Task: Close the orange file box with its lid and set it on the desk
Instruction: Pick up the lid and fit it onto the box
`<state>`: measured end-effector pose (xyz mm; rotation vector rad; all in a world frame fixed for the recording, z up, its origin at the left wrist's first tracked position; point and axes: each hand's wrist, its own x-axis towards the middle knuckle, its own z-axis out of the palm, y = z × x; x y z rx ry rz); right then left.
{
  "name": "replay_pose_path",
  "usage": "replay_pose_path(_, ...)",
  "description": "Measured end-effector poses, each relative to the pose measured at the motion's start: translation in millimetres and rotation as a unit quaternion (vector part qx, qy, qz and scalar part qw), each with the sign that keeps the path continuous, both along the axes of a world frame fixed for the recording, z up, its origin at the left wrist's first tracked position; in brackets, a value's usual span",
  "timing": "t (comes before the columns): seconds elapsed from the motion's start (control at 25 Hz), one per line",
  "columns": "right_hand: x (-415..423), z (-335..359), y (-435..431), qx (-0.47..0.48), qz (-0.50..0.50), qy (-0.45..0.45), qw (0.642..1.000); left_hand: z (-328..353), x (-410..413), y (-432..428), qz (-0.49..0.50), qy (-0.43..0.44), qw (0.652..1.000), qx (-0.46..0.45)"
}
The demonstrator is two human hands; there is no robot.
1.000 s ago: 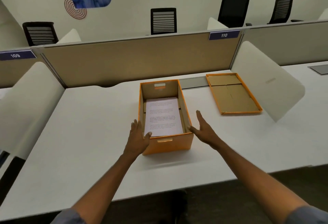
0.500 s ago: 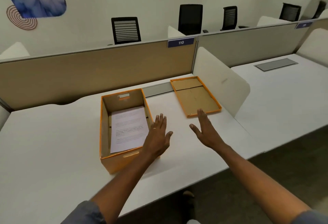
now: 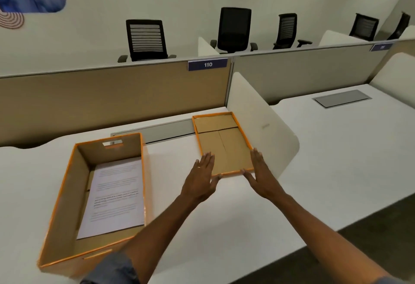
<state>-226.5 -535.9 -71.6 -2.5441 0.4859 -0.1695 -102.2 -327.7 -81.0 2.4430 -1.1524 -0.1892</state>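
The orange file box stands open on the white desk at the left, with printed paper sheets lying inside. Its orange lid lies upside down on the desk to the right, brown inside facing up, next to a white side divider. My left hand is flat with fingers apart at the lid's near left corner. My right hand is open at the lid's near right corner, its fingers along the lid's right edge. Neither hand has closed around the lid.
A white rounded divider stands right beside the lid. A beige partition with a "110" label runs along the back. A grey cable cover sits in the desk behind the box. Black office chairs stand beyond.
Both hands left the file box and moved right and forward to the lid's near corners. The view turned to the right, so the box now sits at the lower left.
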Motion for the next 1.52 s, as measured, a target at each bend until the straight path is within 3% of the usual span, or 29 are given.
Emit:
replay_pose_path(0.2, 23.5, -33.9, -49.4, -0.036, 0.021, 0.069, 0.997, -36.0, 19.5, -50.2, 0.039, 0.045, 0.997, 0.045)
replay_pose_path(0.4, 44.1, -70.8, -71.7, -0.024, 0.072, 0.119, 0.99, -73.7, 31.6, -78.4, 0.011, 0.037, 0.987, 0.153)
replay_pose_path(0.6, 51.1, -104.0, -90.0, -0.059, 0.118, 0.215, 0.968, -103.4, 32.9, -84.7, 0.015, 0.085, 0.978, 0.191)
replay_pose_path(0.84, 20.0, -123.6, -90.5, -0.065, 0.166, 0.179, 0.967, -113.5, 15.7, -66.5, 0.041, 0.094, 0.988, 0.113)
replay_pose_path(0.96, 7.9, -116.9, -88.7, -0.012, 0.14, 0.103, 0.985, -113.0, -11.8, -55.6, 0.096, 0.151, 0.984, 0.004)
replay_pose_path(1.04, 16.8, -109.7, -94.5, 0.047, 0.065, 0.059, 0.995, -104.9, -11.7, -61.7, 0.214, 0.208, 0.951, -0.079)
replay_pose_path(1.12, 36.7, -98.5, -106.7, 0.122, -0.018, 0.089, 0.988, -94.3, 6.3, -74.5, 0.309, 0.266, 0.909, -0.088)
replay_pose_path(1.24, 56.4, -93.6, -119.4, 0.199, -0.06, 0.182, 0.961, -82.2, 27.6, -88.6, 0.351, 0.299, 0.884, -0.084)
replay_pose_path(1.36, 60.6, -91.0, -118.7, 0.313, -0.062, 0.167, 0.933, -80.8, 34.1, -95.7, 0.376, 0.331, 0.862, -0.074)
replay_pose_path(1.52, 55.7, -86.1, -120.9, 0.376, -0.043, 0.14, 0.915, -83.8, 46.8, -84.4, 0.448, 0.468, 0.75, -0.133)
